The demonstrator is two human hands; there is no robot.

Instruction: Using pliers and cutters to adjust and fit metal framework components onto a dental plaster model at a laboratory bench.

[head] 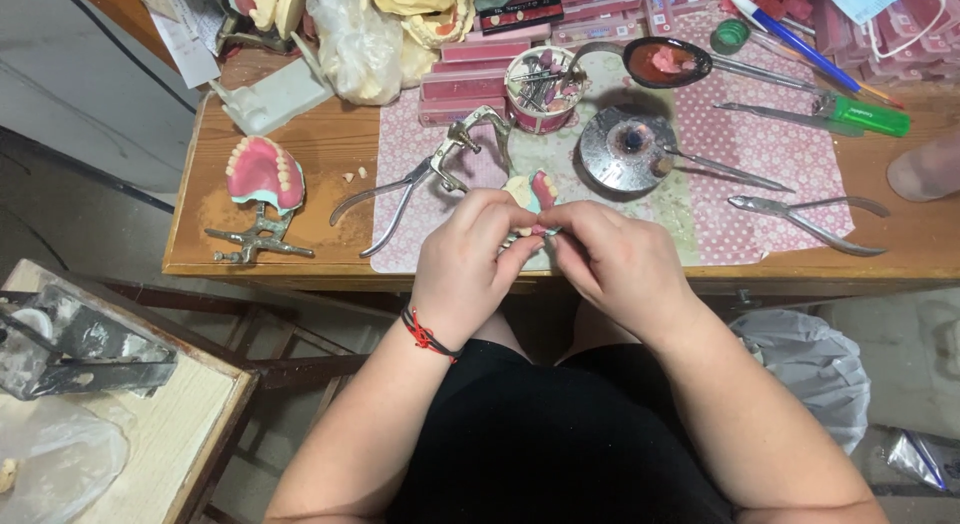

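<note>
My left hand [472, 256] and my right hand [618, 262] meet at the front edge of the wooden workbench [320, 149]. Together they pinch a small denture model [532, 191] with pink wax gum and pale teeth; its top sticks up above my fingers. A thin metal tool seems to lie between my fingertips, mostly hidden. A red cord bracelet [428, 336] circles my left wrist.
On the bench lie a pink denture on a metal articulator [262, 184], pliers [395, 196], a second pair of pliers [810, 216], a round metal dish [625, 149], a cup of burs [540, 89], a ladle with pink wax [665, 62] and pens. A side table [120, 384] stands at lower left.
</note>
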